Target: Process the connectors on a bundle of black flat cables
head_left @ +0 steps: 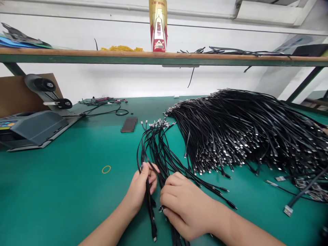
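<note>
Black cables [149,208] hang down from the left grip [140,184], and their near connector ends point toward us, above the green desk [61,191]. We see this left grip clamped on these few strands, with the thumb on top and the palm turned inward. Its forearm enters from the lower left. The right grip [181,203] is just beside it, with the back of the hand up and the fingers curled downward; its forearm comes from the lower right. A metal connector [161,208] shows at its fingertips, but we cannot tell if the fingers are clamped on it.

The important relation, in our judgement, is that the loose bundle [155,138] lies between the two grips and beyond them. Its long axis goes away from us, leaning a little to the left, and the pale far ends gather together. The right grip covers its near part, so this hand is the nearer one; several strands spread out to the right.

To the left of the hands we notice a yellow rubber band [107,166], lying flat and well apart. Farther, at the right, a large pile [230,126] of similar cables lies on the desk. Behind everything is a shelf [123,58].
</note>
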### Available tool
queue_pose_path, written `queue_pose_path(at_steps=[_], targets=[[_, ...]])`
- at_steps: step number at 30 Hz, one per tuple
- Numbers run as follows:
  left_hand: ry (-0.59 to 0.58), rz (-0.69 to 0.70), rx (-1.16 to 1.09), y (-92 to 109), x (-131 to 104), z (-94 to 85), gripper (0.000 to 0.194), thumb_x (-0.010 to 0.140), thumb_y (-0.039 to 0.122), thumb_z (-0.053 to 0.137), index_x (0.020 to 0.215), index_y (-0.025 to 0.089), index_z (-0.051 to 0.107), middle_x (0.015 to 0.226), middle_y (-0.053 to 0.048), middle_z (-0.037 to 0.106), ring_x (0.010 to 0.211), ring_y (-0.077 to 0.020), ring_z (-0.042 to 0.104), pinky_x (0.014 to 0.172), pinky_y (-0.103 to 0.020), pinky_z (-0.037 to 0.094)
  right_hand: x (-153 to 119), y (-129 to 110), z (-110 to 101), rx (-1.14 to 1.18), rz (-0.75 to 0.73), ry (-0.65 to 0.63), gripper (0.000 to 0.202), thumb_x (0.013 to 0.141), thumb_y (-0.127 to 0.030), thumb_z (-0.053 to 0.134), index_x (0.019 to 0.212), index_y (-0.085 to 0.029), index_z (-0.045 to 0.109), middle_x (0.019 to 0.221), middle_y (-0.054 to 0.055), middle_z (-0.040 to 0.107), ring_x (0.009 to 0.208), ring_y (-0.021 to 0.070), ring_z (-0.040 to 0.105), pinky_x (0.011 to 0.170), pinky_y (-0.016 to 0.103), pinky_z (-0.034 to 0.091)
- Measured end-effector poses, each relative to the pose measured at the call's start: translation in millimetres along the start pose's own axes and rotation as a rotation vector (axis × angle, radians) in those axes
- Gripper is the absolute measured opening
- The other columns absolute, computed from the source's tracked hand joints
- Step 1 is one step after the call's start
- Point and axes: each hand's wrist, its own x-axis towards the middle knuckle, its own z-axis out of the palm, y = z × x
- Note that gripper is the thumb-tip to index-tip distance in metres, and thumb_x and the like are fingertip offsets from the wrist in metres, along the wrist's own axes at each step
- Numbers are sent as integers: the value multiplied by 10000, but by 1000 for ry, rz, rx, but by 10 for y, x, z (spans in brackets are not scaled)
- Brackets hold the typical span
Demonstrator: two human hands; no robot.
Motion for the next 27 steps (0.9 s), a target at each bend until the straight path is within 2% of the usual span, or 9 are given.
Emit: queue_pose_path(at_steps=[4, 9, 11, 13, 15, 17, 20, 24, 27], targets=[[33, -42, 26, -23, 17, -4, 428, 925, 598, 525, 928, 172, 571, 549, 87, 394, 407, -86, 387, 428, -215, 312, 7, 43, 103, -65, 54, -74, 125, 930, -260, 488, 825, -192, 481, 868, 36, 600, 846, 198, 480, 810, 361, 368], [157, -35, -36, 5, 8, 23, 422, 950, 603, 478, 1099, 211, 527, 578, 80, 513, 419, -91, 422, 446, -212, 356, 0, 96, 131, -81, 354, -37, 118, 970, -230, 410, 877, -203, 479, 847, 19, 559, 719, 178, 470, 664, 333, 313], [199, -39, -74, 17, 4, 36, 395, 939, 600, 506, 1048, 221, 514, 585, 85, 525, 416, -85, 439, 442, -204, 354, -3, 114, 118, -63, 499, -9, 124, 981, -218, 397, 889, -205, 480, 832, 12, 547, 666, 167, 456, 612, 327, 271], [197, -39, -73, 21, 5, 42, 394, 926, 605, 528, 923, 212, 502, 589, 81, 533, 413, -79, 455, 439, -198, 363, -4, 116, 86, 45, 582, 33, 125, 994, -214, 399, 905, -209, 487, 832, 3, 547, 680, 161, 473, 618, 312, 287], [176, -30, -38, 17, 9, 39, 435, 922, 616, 528, 808, 198, 485, 583, 70, 536, 403, -73, 458, 428, -194, 369, -1, 99, 34, 266, 559, 66, 130, 1012, -215, 398, 918, -215, 487, 859, -5, 556, 755, 155, 508, 676, 290, 353], [162, -21, 4, 10, 13, 30, 475, 924, 617, 523, 730, 185, 486, 561, 60, 523, 387, -67, 447, 412, -191, 366, 7, 70, -28, 517, 448, 60, 131, 1025, -217, 395, 925, -216, 479, 940, 2, 570, 863, 148, 528, 776, 277, 412], [156, -13, 33, 3, 15, 17, 507, 929, 618, 514, 685, 173, 505, 537, 57, 496, 369, -61, 433, 394, -186, 356, 22, 39, -102, 712, 310, -44, 118, 1016, -202, 429, 908, -207, 477, 1043, 20, 563, 956, 149, 521, 865, 285, 433], [117, -8, 38, -6, 17, 7, 480, 941, 609, 504, 758, 168, 543, 597, 42, 568, 389, -61, 503, 422, -178, 393, 30, 76, -108, 699, 339, -163, 108, 962, -153, 518, 864, -195, 534, 912, -2, 540, 815, 131, 499, 753, 275, 423], [21, -10, 16, -11, 24, -2, 434, 962, 561, 503, 780, 169, 544, 624, 36, 593, 425, -72, 551, 450, -181, 427, 27, 157, -63, 821, 431, -31, 109, 966, -214, 536, 873, -189, 587, 883, -3, 530, 738, 116, 492, 667, 261, 426]])
